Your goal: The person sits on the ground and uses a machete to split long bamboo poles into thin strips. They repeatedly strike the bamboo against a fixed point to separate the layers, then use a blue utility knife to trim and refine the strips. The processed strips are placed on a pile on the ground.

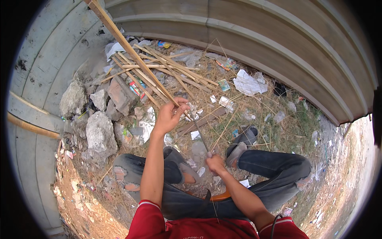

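This is a littered outdoor corner: brown ribbed sheeting (pixel 274 44) (apparently metal), dry yellowish grass (pixel 260 121), rough grey rubble (pixel 100 133), crumpled white paper (pixel 248 83).

The ground (pixel 93 217) was thickly littered here, dry straw (pixel 259 106) strewn right across its middle! Toward the far side, left of centre, a pile of thin wooden strips (pixel 175 67) was heaped, crossed at all angles. Just beside it, a brownish stone block (pixel 121 95) was crowded in among rough grey rocks (pixel 100 133). Over to the right, a crumpled white sheet (pixel 248 83) was spread on the straw, and near it a black item (pixel 280 89) was seen, too dim to be made out. In the centre, a brown plank (pixel 201 122) was laid, white scraps (pixel 227 103) scattered near it, colourful wrappers (pixel 224 85) dropped farther off!
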